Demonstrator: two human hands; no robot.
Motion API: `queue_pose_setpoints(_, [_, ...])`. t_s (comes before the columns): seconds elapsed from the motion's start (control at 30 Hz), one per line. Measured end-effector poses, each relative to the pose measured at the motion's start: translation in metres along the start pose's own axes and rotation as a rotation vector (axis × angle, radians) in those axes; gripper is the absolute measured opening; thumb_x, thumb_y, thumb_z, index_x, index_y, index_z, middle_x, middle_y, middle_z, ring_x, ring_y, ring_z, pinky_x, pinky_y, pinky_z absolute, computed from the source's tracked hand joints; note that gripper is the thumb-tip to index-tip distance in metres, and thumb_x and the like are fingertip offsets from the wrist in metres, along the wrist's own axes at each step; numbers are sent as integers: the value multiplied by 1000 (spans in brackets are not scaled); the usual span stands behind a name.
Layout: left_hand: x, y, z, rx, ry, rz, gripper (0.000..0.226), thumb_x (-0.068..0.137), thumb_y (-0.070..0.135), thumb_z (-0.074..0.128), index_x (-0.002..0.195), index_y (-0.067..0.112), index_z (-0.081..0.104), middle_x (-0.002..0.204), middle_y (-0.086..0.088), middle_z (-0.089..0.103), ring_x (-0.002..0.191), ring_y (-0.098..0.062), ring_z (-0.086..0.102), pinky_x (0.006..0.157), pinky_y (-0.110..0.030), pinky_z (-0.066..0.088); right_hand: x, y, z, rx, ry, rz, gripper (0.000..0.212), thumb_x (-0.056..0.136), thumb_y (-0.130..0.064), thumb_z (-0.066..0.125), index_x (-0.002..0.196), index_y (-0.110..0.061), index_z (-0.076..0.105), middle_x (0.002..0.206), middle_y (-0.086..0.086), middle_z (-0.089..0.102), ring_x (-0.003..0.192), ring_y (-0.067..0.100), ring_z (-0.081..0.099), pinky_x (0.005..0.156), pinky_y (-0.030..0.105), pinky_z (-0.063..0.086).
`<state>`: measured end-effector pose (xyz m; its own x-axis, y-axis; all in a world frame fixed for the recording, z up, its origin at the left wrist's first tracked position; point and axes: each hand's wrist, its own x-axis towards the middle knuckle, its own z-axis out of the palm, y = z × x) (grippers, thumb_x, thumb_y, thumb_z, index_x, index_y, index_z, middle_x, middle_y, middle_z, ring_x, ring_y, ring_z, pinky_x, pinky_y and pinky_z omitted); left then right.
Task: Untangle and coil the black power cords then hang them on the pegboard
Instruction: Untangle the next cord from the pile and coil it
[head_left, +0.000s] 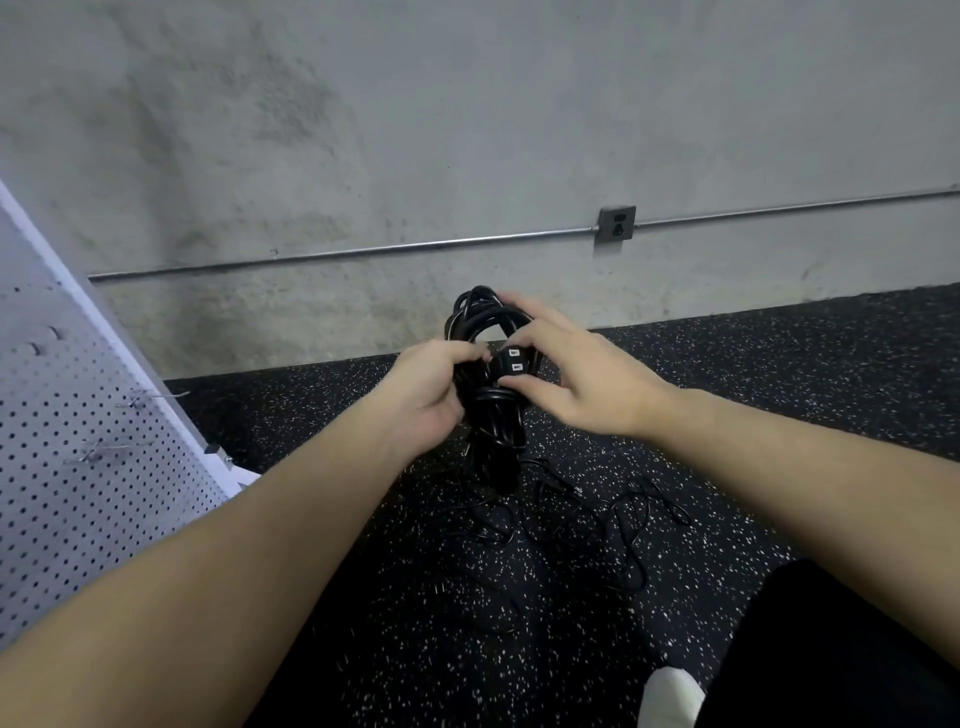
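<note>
1. Fingers of the left hand (428, 387) curl round the left side of a bundle of coiled black power cord (488, 410), gripping it at mid-height, held up off the floor.
2. Right hand (576, 382) comes in from the right; its thumb and fingertips pinch the cord's plug (511, 361), whose two flat metal prongs face the camera (they catch the light as pale rectangles).
3. Other fingers of the right hand lie over the top loops of the bundle, which rise above both hands.
4. Below the hands the bundle hangs down in a narrow black bunch, its lower end close to the floor.
5. On the black speckled rubber floor (363, 545), near to the person and just right of the hanging bundle, more loose black cords (587, 525) lie spread in tangled loops.
6. At the left stands a white pegboard (78, 467), tilted in the view, with metal hooks (150, 397) sticking out of it; no cord hangs on them.
7. Beyond the hands is a grey concrete wall (363, 130) with a metal conduit (363, 252) running across it and an outlet box (616, 223) to the right.
8. At the near right a black-clad leg (857, 649) and a white sock (670, 699) show.
</note>
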<state>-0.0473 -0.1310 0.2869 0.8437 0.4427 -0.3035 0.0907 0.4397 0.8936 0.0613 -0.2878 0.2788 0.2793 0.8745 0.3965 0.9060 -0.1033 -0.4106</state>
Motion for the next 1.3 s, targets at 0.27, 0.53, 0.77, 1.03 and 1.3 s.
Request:
queue_pose_setpoints(0.27, [0, -8, -1, 34, -41, 58, 64, 71, 38, 83, 125, 6, 71, 110, -15, 75, 78, -24, 75, 62, -34, 61, 0, 10, 5, 173, 97, -12, 25, 96, -23, 69, 121, -17, 69, 153, -6, 47, 142, -1, 39, 119, 18, 26])
queue_pose_setpoints(0.53, [0, -4, -1, 245, 62, 285, 15, 91, 22, 75, 100, 10, 75, 87, -6, 78, 77, -22, 76, 61, -28, 56, -1, 2, 5, 214, 117, 65, 22, 100, -21, 64, 122, -18, 64, 114, -24, 57, 103, -18, 52, 90, 5, 37])
queue_pose_setpoints(0.77, [18, -10, -11, 282, 232, 234, 10, 92, 24, 71, 86, 16, 72, 73, 1, 72, 68, -20, 67, 60, -34, 52, -2, -13, -2, -144, -19, -91, 35, 103, -29, 57, 134, -13, 54, 158, -2, 37, 83, -7, 53, 88, 11, 39])
queue_pose_setpoints(1.03, [22, -20, -23, 234, 190, 31, 16, 89, 23, 78, 94, 10, 70, 81, -4, 73, 59, -15, 70, 48, -31, 59, 0, -3, 17, 69, -102, 93, 31, 94, -33, 71, 121, -21, 65, 136, -13, 53, 114, -7, 54, 100, 15, 43])
queue_pose_setpoints(1.3, [15, -15, -43, 352, 17, 38, 21, 88, 37, 78, 94, 17, 73, 88, -1, 78, 67, -16, 71, 66, -36, 65, 13, 4, 35, 418, -114, 425, 17, 93, -26, 73, 99, -12, 63, 81, -3, 73, 67, 5, 71, 63, 24, 59])
